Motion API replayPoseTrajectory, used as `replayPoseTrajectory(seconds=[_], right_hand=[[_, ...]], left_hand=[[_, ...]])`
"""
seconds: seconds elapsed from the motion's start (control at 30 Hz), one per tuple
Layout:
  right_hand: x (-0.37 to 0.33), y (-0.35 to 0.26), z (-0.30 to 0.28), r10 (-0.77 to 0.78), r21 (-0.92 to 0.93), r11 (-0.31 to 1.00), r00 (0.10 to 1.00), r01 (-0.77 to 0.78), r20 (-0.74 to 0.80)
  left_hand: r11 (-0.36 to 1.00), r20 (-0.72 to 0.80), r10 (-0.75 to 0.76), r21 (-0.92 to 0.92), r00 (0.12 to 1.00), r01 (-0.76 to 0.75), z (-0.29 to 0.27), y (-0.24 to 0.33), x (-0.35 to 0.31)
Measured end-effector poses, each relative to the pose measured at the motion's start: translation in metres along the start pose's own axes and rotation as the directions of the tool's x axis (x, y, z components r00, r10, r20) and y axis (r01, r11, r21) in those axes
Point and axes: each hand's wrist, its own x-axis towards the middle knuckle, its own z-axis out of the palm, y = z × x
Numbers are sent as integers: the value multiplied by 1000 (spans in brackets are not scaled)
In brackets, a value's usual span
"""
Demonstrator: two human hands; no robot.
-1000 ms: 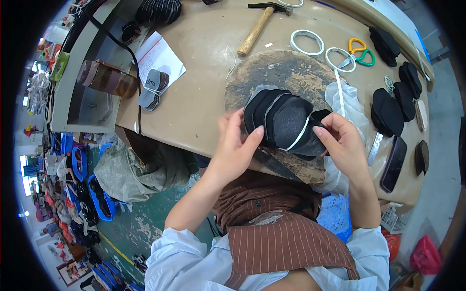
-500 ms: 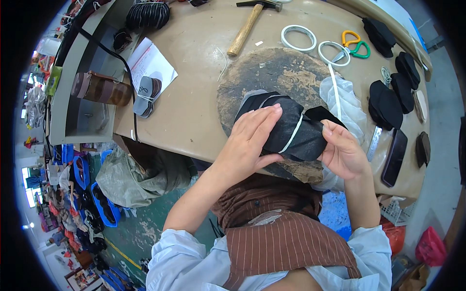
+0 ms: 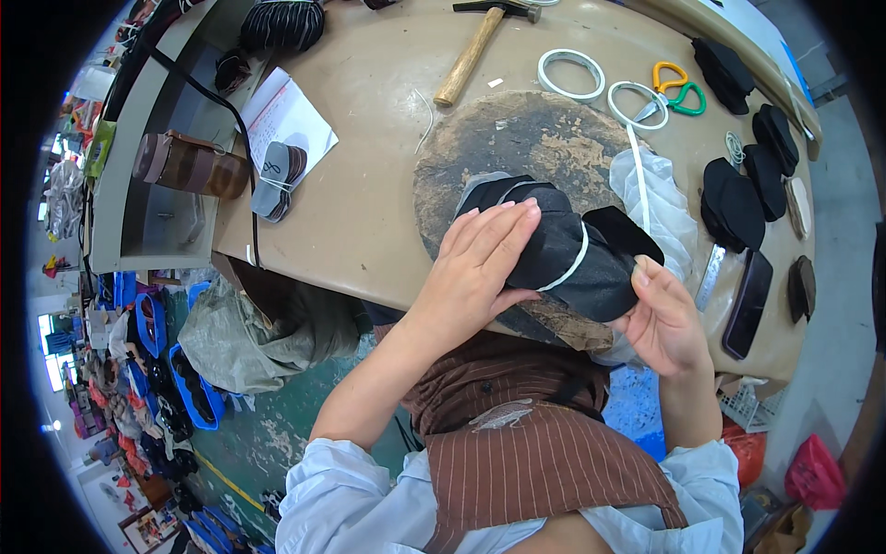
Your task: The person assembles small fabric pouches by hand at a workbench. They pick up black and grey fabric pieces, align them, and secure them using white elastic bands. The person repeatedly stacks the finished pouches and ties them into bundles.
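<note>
Right hand (image 3: 660, 319) has thumb and finger pinched together on the right edge of a stack of black, rounded, cloth-like pieces (image 3: 544, 268); left hand (image 3: 482, 254) is cupped over the top, thumb along the near side. Stack's above a round, worn wooden block (image 3: 554, 138), looped by a thin white band (image 3: 574, 263). I'd keep that left palm steady and pinch lightly, so nothing slides askew. Further off: brown see-through bottle (image 3: 221, 174), contents unclear, then a blue plastic bin (image 3: 213, 408) holding dark stuff.
</note>
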Motion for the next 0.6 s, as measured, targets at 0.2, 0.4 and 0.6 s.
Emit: replayPoseTrajectory(seconds=[0.2,0.4,0.6], right_hand=[[-27,-7,-8,-131,-116,986,989,122,-69],[-46,-25,-3,-275,-171,953,952,251,-136],[-34,-19,-5,-258,-48,965,966,257,-10]], left_hand=[[999,24,14,33,1000,-15,2,1,-1],[1000,33,3,6,999,-3,-1,2,-2],[978,-101,-31,-210,994,9,-18,17,-1]])
